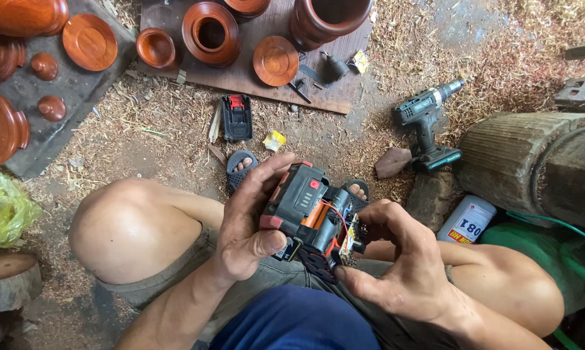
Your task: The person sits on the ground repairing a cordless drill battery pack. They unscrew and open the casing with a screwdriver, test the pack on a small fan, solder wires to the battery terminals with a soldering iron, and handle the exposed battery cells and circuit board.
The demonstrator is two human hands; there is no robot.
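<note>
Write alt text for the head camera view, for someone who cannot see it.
Seen from above, a seated person's left hand and right hand hold an opened black and red battery pack with wires exposed. On the sawdust-strewn ground ahead lie a second battery pack, a green cordless drill and turned wooden bowls.

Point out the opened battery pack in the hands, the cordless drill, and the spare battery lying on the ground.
Opened battery pack (303, 202), head view, on its black and red casing.
Cordless drill (424, 123), head view, on the handle below the body.
Spare battery (237, 118), head view, on the middle of its black top.
</note>
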